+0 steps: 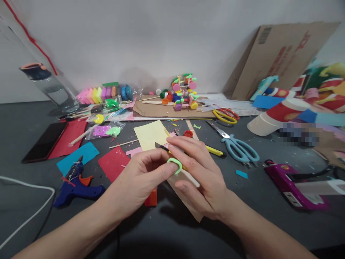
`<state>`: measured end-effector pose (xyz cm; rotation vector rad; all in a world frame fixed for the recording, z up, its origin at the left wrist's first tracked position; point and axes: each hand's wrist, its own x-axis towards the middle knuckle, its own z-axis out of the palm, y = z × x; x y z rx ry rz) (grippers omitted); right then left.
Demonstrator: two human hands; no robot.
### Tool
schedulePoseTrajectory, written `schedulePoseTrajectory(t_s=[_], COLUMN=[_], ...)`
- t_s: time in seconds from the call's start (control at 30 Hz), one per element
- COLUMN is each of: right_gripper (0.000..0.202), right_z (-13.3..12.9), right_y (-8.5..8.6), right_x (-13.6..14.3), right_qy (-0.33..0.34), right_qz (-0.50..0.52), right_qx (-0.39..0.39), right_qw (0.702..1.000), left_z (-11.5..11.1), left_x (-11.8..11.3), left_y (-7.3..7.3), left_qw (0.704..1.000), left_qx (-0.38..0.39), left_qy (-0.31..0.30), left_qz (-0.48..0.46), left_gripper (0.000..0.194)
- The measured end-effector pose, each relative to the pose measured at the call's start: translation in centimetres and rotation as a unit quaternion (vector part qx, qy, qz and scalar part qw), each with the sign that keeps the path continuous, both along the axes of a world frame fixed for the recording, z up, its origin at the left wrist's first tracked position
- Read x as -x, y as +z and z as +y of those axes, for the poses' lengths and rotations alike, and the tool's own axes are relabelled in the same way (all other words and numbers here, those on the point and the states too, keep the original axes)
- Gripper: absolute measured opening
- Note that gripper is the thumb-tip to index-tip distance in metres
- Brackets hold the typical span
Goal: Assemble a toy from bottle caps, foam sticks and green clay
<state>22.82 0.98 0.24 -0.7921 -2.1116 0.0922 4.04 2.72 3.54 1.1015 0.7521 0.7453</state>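
Observation:
Above the middle of the table, my left hand (151, 171) pinches a small light green ring of soft modelling clay (176, 164) between thumb and finger. My right hand (201, 172) is close on the right, fingers stretched and thumb apart, and its fingertips reach over the clay. Whether they touch it I cannot tell. Beneath the right hand lie a pale stick (192, 178) and a brown cardboard strip (190, 205), both partly covered. A cutter blade (159, 145) shows just beyond my fingers. Yellow paper (149, 135) lies behind it.
Blue-handled scissors (237, 145) and a purple tape dispenser (295, 187) lie right. A blue glue gun (78, 183), phone (44, 142) and water bottle (52, 88) are left. At the back stand a colourful clay-and-stick model (185, 91), clay packs (105, 93) and leaning cardboard (280, 57).

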Motion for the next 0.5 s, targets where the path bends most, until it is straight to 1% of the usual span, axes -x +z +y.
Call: schedulePoseTrajectory(t_s=[0.17,0.27,0.43,0.5], right_gripper=[0.066,0.073,0.076,0.075], right_z=[-0.19,-0.48,-0.64,-0.58], right_y=[-0.3,-0.39,-0.44,-0.5], right_x=[0.2,0.44,0.54,0.48], right_qy=[-0.011,-0.033,-0.048,-0.049], right_qz=[-0.024,-0.049,-0.07,-0.069], right_qx=[-0.016,-0.003,0.008,0.005], right_qw=[1.0,0.998,0.996,0.996], left_z=[-0.28,-0.56,-0.8,-0.8], left_x=[-0.26,-0.46,-0.55,-0.48], left_y=[0.09,0.04,0.09,0.24], left_qw=[1.0,0.999,0.998,0.998], left_qx=[0.008,0.001,-0.019,-0.018], left_qy=[0.026,0.048,0.051,0.044], left_qz=[0.002,0.003,0.033,0.047], left_gripper=[0.004,0.008,0.017,0.017])
